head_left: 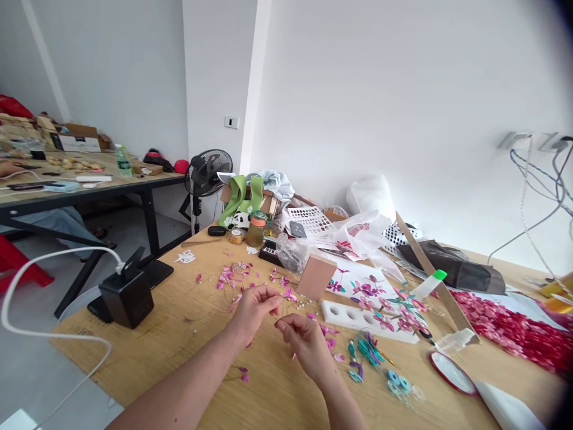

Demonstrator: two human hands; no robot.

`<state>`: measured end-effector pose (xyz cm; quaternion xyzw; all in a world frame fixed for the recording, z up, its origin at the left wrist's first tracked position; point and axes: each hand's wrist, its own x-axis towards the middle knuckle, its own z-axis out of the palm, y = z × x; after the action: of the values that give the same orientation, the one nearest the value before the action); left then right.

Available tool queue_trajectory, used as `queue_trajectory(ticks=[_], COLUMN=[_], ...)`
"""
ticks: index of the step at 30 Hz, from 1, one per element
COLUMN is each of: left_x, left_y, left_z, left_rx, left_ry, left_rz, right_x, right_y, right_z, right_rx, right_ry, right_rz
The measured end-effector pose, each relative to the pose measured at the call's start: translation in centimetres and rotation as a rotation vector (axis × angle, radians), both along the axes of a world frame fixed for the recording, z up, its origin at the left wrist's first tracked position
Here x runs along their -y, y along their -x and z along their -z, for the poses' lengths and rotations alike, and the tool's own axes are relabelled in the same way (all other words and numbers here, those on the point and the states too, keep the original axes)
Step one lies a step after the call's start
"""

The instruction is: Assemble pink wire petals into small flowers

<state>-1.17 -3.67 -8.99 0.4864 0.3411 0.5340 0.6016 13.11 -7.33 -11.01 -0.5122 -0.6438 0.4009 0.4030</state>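
Observation:
My left hand (254, 310) and my right hand (303, 341) meet over the wooden table (179, 346), both with fingers pinched. The left fingertips hold a small pink petal flower (290, 294). What the right fingers pinch is too small to make out; it may be a thin wire. Loose pink petals (233, 276) lie scattered just beyond my hands. Teal and blue petal pieces (369, 352) lie to the right of my right hand.
A white tray with round holes (353, 313), a card with pink flowers (371, 286), a glue bottle with green cap (430, 283) and a red petal heap (505, 322) lie right. A black box with white cable (128, 292) sits left. Jars, bags and a fan (208, 173) stand behind.

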Motion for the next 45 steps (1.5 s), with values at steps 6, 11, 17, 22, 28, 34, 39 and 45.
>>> queue_trajectory(ticks=[6, 11, 17, 22, 28, 34, 39, 45], left_x=[-0.7, -0.7, -0.4, -0.1, 0.0, 0.0, 0.0, 0.1], left_y=[-0.1, -0.1, -0.1, -0.1, -0.2, -0.3, -0.1, -0.2], left_z=[0.9, 0.8, 0.8, 0.9, 1.0, 1.2, 1.1, 1.2], left_rx=[0.097, 0.184, 0.144, 0.021, -0.017, 0.004, -0.039, -0.082], left_ry=[0.001, 0.027, -0.070, -0.110, -0.144, -0.154, -0.180, -0.187], left_rz=[-0.130, -0.108, -0.003, 0.030, 0.078, 0.131, 0.130, 0.146], right_x=[0.0, 0.3, 1.0, 0.7, 0.5, 0.5, 0.4, 0.1], right_y=[0.0, -0.1, 0.1, 0.5, 0.8, 0.8, 0.5, 0.5], right_z=[-0.1, -0.1, -0.7, -0.8, -1.2, -1.6, -1.4, -1.0], right_rx=[0.223, 0.162, -0.177, -0.433, -0.684, -0.768, -0.830, -0.871], right_ry=[-0.359, -0.547, -0.263, -0.066, 0.010, 0.049, 0.028, 0.042], right_rz=[0.166, 0.438, 0.410, 0.222, 0.103, 0.105, 0.075, 0.115])
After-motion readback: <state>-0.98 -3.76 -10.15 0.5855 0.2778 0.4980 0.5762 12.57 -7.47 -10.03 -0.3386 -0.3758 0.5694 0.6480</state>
